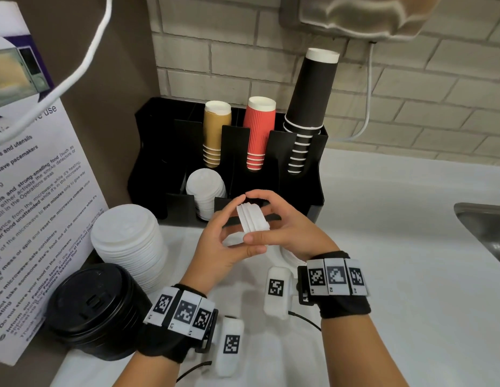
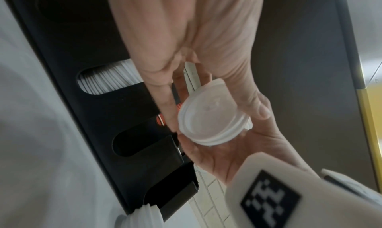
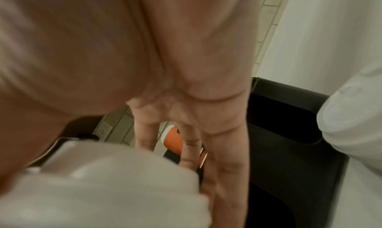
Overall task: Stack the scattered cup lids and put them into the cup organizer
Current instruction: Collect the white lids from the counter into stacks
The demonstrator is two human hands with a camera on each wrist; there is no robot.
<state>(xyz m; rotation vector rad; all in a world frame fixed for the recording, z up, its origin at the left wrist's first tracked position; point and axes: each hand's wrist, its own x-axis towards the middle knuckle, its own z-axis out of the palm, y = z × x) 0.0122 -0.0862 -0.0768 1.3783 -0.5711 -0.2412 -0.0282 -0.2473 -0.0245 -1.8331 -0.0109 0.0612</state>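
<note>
— While the right wrist view is blurring badly, what is showing?
— Both hands are holding a small stack of white lids (image 1: 253, 219) before the cup organizer (image 1: 315, 196): left hand (image 1: 218, 244) and right hand (image 1: 288, 227), each grip curling round it.
— Compartments?
— White lids (image 1: 205, 188) are filling one front slot; tan, red and black cups are standing behind.

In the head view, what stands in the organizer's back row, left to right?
Tan cups → red cups → black cups, all upside down in the organizer.
</note>
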